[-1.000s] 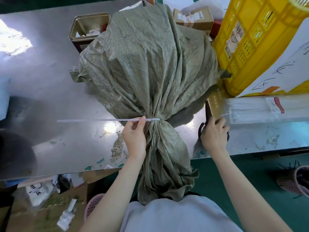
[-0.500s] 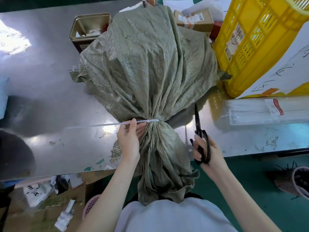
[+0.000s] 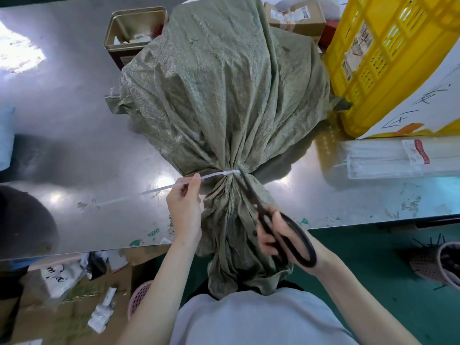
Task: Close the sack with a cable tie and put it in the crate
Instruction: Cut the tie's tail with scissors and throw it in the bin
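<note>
both grips clenched: left hand (image 3: 185, 207) pinching cable tie (image 3: 214, 174) tail, right hand (image 3: 270, 232) on scissors (image 3: 281, 225), blades seemingly shut.

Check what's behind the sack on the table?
Behind the sack: an open metal tin at its left and a cardboard box at its right, both partly showing. Whatever sits directly behind its middle is covered.

One head cam only, looking fwd and steeply down from close above the bench (image 3: 74, 120), taking in both forearms and the floor below.
</note>
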